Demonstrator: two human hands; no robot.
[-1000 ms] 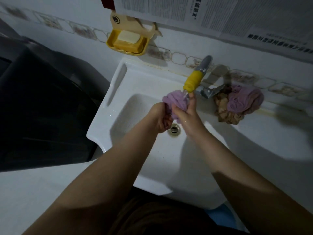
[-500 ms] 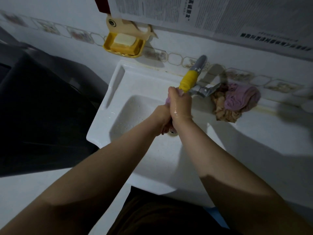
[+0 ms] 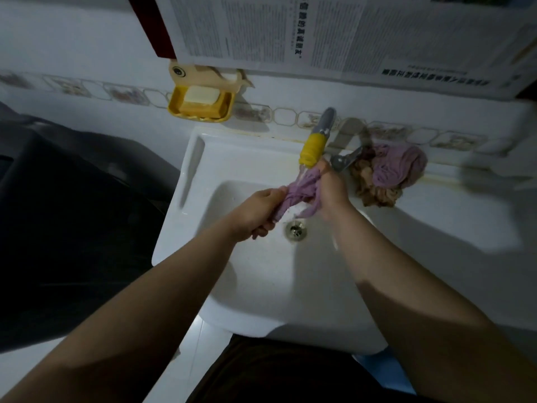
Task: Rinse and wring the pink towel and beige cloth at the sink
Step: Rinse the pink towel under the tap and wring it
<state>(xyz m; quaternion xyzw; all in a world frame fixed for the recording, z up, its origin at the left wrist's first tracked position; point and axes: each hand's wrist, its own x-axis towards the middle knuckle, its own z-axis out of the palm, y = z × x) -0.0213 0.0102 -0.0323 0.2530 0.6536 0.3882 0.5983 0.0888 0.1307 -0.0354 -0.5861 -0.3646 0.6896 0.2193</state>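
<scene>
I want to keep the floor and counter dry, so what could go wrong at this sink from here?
1. Both hands, left hand and right hand, twist the pink towel under the running yellow spout; water may splash over the sink rim.
2. The right elbow could knock the pile of cloths on the ledge.
3. A hanging towel end near the drain might block it.

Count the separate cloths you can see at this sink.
3. A pink towel gripped by the left hand and right hand under the tap; another pink cloth atop a beige cloth on the ledge. More may be bundled there.
</scene>
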